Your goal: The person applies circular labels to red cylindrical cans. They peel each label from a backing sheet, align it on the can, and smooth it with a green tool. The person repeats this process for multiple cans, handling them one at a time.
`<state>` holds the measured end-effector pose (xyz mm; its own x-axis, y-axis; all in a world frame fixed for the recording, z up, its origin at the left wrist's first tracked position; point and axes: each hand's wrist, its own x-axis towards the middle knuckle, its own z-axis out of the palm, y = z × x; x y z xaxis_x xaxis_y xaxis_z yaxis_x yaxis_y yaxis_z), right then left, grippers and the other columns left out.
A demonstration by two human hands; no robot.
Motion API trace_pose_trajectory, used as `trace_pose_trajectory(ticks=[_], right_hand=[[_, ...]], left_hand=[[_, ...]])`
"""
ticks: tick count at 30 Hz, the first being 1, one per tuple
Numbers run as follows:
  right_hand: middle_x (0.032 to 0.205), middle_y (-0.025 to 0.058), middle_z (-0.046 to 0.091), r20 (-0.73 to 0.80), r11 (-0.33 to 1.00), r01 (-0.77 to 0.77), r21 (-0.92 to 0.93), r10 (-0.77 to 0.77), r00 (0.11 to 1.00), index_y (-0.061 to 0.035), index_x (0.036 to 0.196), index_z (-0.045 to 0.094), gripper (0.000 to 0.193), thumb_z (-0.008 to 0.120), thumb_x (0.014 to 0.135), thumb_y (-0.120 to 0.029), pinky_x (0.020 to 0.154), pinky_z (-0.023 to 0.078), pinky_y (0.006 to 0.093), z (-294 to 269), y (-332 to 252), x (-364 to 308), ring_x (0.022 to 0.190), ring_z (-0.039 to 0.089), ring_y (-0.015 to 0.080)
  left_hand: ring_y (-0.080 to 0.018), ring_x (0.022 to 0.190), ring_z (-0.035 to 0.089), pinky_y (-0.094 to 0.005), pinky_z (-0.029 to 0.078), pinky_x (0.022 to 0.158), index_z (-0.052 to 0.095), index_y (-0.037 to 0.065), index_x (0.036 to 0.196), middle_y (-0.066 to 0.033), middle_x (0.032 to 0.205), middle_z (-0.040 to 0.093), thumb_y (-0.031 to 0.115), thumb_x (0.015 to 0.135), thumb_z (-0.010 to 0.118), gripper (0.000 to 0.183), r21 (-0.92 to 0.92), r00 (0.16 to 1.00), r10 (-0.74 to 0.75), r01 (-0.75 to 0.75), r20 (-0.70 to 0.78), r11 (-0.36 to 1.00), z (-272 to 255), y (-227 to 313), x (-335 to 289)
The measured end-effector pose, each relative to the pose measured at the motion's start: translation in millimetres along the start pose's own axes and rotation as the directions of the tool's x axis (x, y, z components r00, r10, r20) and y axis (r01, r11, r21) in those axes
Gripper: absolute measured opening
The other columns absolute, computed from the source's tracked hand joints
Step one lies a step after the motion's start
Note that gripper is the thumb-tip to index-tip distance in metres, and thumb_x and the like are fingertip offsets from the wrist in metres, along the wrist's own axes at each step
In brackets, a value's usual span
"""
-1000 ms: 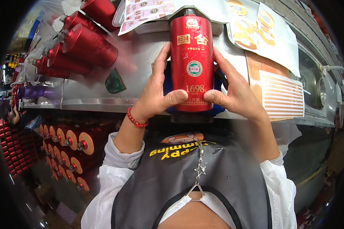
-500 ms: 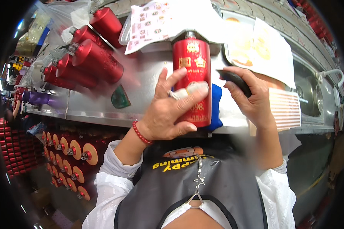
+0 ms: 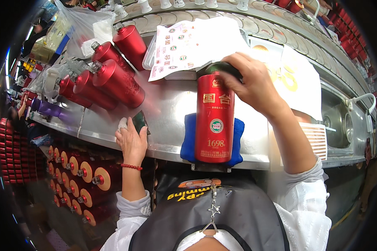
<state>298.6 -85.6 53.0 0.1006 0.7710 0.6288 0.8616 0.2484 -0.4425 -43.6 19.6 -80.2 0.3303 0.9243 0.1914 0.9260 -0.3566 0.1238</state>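
Observation:
A red bottle [image 3: 215, 108] with gold lettering and a round green-and-white emblem lies on a folded blue cloth [image 3: 188, 138] at the bench's front edge. Its neck points away from me, hidden behind my right hand [image 3: 253, 81]. That hand is closed round a smooth, dark oval tool [image 3: 218, 68], held at the bottle's shoulder. To the left, my left hand [image 3: 132, 140] reaches to a dark green flat piece [image 3: 139, 120] on the metal bench. Its fingers are apart, with white wrapping on one fingertip; thumb and forefinger are at the piece's edge.
Several red bottles [image 3: 117, 83] lie at the left beside a plastic bag [image 3: 77, 31]. Printed sheets [image 3: 197, 44] cover a tray at the back. A slatted conveyor [image 3: 264, 23] runs behind, carrying white pieces. A sink [image 3: 339, 121] is at right; racked bottles [image 3: 86, 171] stand below left.
My left hand has left the bottle and moved left to the green piece. My right hand has carried the dark tool up to the bottle's shoulder. The bottle appears nearer me.

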Motion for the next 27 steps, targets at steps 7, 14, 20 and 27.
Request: trace_pose_trajectory(ticks=[7,14,20,27], right_hand=[[0.087,0.0014,0.067,0.369,0.938,0.113,0.327,-0.236,0.899,-0.0070,0.104,0.066,0.028,0.075,0.077,-0.008,0.081,0.049,0.0341,-17.0,-57.4,-64.3,0.083,0.065,0.0146],[0.105,0.0086,0.065,0.005,0.679,-0.509,0.529,0.597,0.802,-0.0007,0.124,0.056,0.030,0.061,0.096,-0.012,0.084,0.051,0.0253,26.0,-40.4,-57.1,0.095,0.061,0.0115],[0.102,0.0061,0.066,-0.075,0.535,-0.499,0.681,0.730,0.680,-0.0005,0.120,0.060,0.027,0.061,0.097,-0.015,0.081,0.050,0.0255,38.1,-29.0,-105.9,0.090,0.060,0.0110],[0.101,0.0109,0.068,-0.110,0.728,-0.453,0.514,0.580,0.807,0.0006,0.122,0.058,0.028,0.061,0.097,-0.012,0.085,0.051,0.0308,35.2,-94.6,-123.0,0.093,0.062,0.0157]], left_hand=[[-0.0264,0.095,0.062,-0.0387,0.051,0.085,0.048,0.005,0.117,-0.0147,0.109,0.062,0.016,0.086,0.073,0.041,-0.762,0.988,-0.013,0.125,0.152,0.636,-25.9,15.1,9.0],[-0.0054,0.092,0.055,-0.0230,0.049,0.080,0.053,0.004,0.120,-0.0010,0.104,0.058,0.007,0.093,0.065,0.030,-0.991,0.917,0.391,0.112,0.075,-0.072,-64.1,163.8,37.8],[-0.0092,0.090,0.063,-0.0241,0.054,0.079,0.051,0.005,0.122,-0.0043,0.106,0.063,0.009,0.096,0.059,0.028,-0.962,0.974,0.192,0.160,0.118,-0.219,-30.9,141.4,14.6],[-0.0076,0.095,0.053,-0.0251,0.046,0.085,0.050,0.003,0.122,-0.0034,0.106,0.058,0.008,0.096,0.061,0.029,-0.974,0.949,0.290,-0.175,-0.127,0.147,-66.2,149.7,-49.9]])
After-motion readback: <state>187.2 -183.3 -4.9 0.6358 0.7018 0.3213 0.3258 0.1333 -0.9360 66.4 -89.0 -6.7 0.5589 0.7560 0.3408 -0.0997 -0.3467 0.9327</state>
